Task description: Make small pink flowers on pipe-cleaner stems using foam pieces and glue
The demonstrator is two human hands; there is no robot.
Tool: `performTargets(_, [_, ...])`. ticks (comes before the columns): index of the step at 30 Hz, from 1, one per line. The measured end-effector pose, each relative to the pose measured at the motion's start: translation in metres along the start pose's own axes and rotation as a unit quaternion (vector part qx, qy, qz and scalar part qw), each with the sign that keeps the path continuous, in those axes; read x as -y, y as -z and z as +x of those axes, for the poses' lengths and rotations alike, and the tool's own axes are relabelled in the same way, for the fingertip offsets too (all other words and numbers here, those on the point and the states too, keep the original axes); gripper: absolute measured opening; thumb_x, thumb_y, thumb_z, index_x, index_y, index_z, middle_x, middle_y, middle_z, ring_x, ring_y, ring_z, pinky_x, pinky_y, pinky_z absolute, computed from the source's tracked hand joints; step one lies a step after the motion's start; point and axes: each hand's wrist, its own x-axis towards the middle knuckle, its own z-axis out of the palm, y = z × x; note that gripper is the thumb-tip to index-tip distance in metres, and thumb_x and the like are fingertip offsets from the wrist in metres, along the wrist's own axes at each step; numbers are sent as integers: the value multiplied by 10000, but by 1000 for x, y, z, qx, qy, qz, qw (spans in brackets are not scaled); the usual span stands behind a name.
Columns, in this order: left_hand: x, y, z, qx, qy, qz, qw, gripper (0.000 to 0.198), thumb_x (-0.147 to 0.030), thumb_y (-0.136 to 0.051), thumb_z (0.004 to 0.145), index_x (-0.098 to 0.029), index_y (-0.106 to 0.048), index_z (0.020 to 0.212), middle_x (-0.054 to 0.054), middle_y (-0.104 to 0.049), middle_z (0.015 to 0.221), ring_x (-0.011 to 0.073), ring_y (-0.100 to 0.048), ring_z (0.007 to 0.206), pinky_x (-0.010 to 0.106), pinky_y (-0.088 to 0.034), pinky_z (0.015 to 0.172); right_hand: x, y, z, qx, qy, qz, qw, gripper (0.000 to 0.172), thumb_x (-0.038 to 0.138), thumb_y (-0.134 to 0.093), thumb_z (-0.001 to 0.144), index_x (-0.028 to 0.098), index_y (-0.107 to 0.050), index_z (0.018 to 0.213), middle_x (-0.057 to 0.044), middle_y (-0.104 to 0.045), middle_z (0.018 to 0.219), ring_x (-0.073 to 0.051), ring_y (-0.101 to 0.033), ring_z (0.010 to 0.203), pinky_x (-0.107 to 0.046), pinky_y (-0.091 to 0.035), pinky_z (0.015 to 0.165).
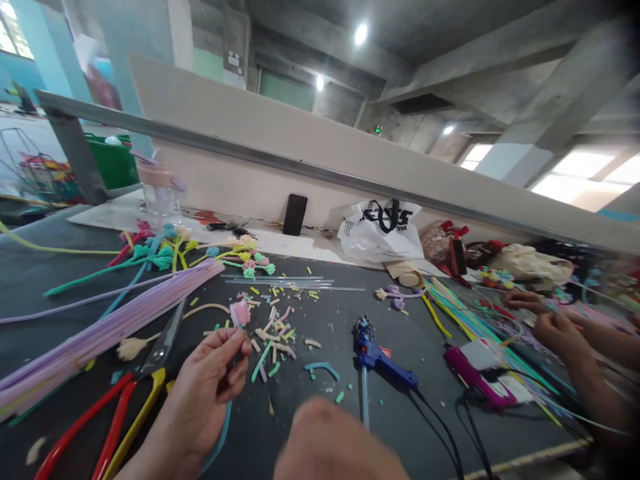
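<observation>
My left hand [213, 377] is closed, thumb and fingertips pinching a small pipe-cleaner flower [241, 312] with a pink head; a blue stem hangs below the hand. At the bottom edge my right hand [335, 443] is smeared by motion, its fingers hidden. Beside my left wrist lie scissors [163, 347] with red and yellow handles. A cream pipe-cleaner flower [133, 348] rests left of the blades. Cut pipe-cleaner scraps [273, 337] are scattered just past my left hand. Right of them a blue glue gun [383, 360] lies with a clear glue stick in it.
Purple pipe cleaners [125, 313] lie in a bundle at left, near finished flowers [155, 253]. Clear glue sticks [280, 283], a phone [295, 215] and a white bag [381, 232] are farther back. At right are another person's hands [555, 327] and a magenta glue gun [475, 377].
</observation>
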Motion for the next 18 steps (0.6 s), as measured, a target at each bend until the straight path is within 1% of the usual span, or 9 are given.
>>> performTargets(2, [-3, -1, -1, -16, -17, -7, 1000, 243, -243, -728, 613, -146, -513, 669, -37, -524, 613, 9, -320, 388, 114, -179, 311, -6, 10, 37, 8, 17, -29, 999, 137, 313, -545, 834, 330, -630, 941, 13, -652, 812, -166, -602, 765, -299, -472, 689])
performTargets(3, [-4, -2, -1, -20, -24, -9, 999, 244, -246, -728, 612, -146, -512, 665, -38, -522, 612, 9, -317, 387, 115, -183, 309, -10, 16, 56, 4, 28, -55, 998, 132, 291, -535, 830, 296, -649, 897, 18, -642, 710, -159, -597, 689, -287, -455, 655])
performTargets(5, [-6, -3, -1, -25, -32, -14, 999, 246, -252, -727, 613, -146, -512, 664, -39, -523, 614, 8, -311, 384, 116, -189, 308, -22, 23, 93, -20, 31, -205, 978, 167, 241, -490, 838, 224, -655, 833, 18, -623, 633, -132, -570, 599, -244, -417, 583])
performTargets(6, [-7, -3, -1, -27, -33, -16, 999, 249, -253, -728, 611, -146, -510, 663, -39, -525, 617, 7, -311, 383, 116, -191, 308, -29, 25, 110, -1, 18, -268, 963, 166, 238, -484, 841, 211, -648, 833, 28, -615, 602, -119, -558, 569, -225, -401, 561])
performTargets(8, [-8, -2, 0, -33, -32, -20, 999, 255, -253, -729, 609, -147, -504, 664, -40, -527, 619, 5, -311, 380, 117, -193, 309, -42, 22, 140, 23, 21, -302, 953, 151, 229, -511, 824, 196, -649, 771, 30, -599, 573, -115, -539, 556, -215, -377, 544])
performTargets(12, [-8, 1, 2, -42, -42, -23, 998, 258, -257, -724, 618, -154, -499, 692, -48, -519, 607, 5, -313, 374, 117, -192, 312, -65, 1, 184, 90, 46, -344, 934, 100, 127, -582, 762, 195, -651, 785, 9, -642, 758, -139, -574, 748, -240, -404, 673])
performTargets(14, [-7, 1, 4, -43, -40, -22, 998, 258, -257, -720, 623, -153, -494, 692, -50, -519, 604, 4, -315, 372, 118, -192, 315, -74, -8, 198, 125, 44, -364, 922, 72, 147, -604, 770, 179, -645, 819, -11, -641, 847, -162, -580, 835, -285, -428, 750])
performTargets(15, [-7, 1, 4, -41, -37, -20, 998, 256, -258, -716, 629, -151, -491, 686, -48, -520, 604, 3, -315, 373, 119, -193, 316, -79, -11, 203, 139, 40, -373, 916, 84, 184, -598, 795, 170, -634, 870, -25, -633, 909, -172, -580, 867, -316, -443, 775])
performTargets(18, [-6, 0, 5, -33, -29, -14, 999, 241, -259, -694, 659, -148, -480, 677, -48, -515, 606, 0, -307, 372, 121, -194, 319, -89, -14, 211, 165, 21, -389, 906, 242, 285, -527, 869, 156, -554, 1072, -66, -575, 1088, -189, -579, 925, -387, -484, 788])
